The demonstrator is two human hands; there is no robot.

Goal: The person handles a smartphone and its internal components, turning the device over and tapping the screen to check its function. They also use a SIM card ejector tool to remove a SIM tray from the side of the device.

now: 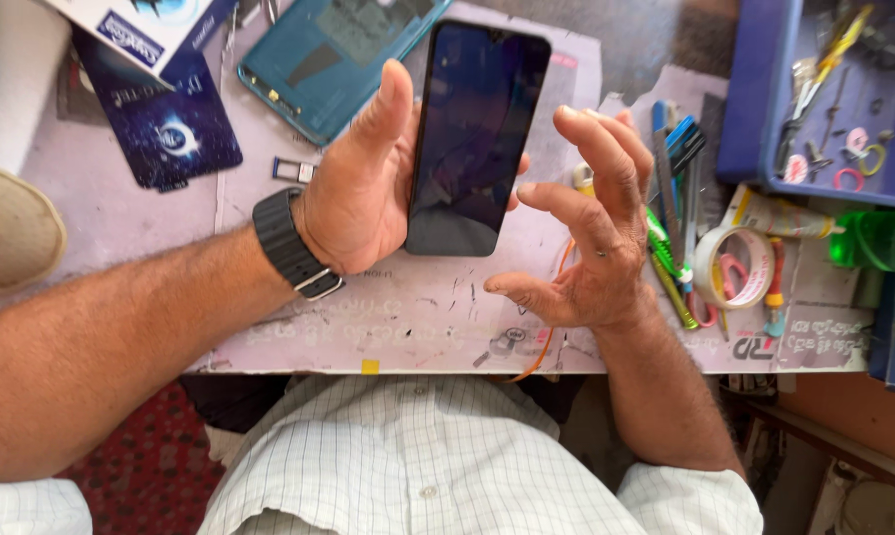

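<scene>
My left hand (363, 188) holds a black smartphone (475, 129) upright above the work mat, screen dark and facing me, thumb along its left edge. A black watch band (287, 243) sits on that wrist. My right hand (591, 228) hovers just right of the phone, fingers spread and curled, holding nothing. Behind the phone lies a teal phone back frame (334, 59), and a small SIM tray (293, 169) rests left of my left hand.
A worn pale mat (418, 317) covers the table. Tools, a green knife (671, 258) and a tape roll (733, 267) lie at right. A blue tray (755, 99) with small tools stands far right. Blue boxes (160, 119) sit at upper left.
</scene>
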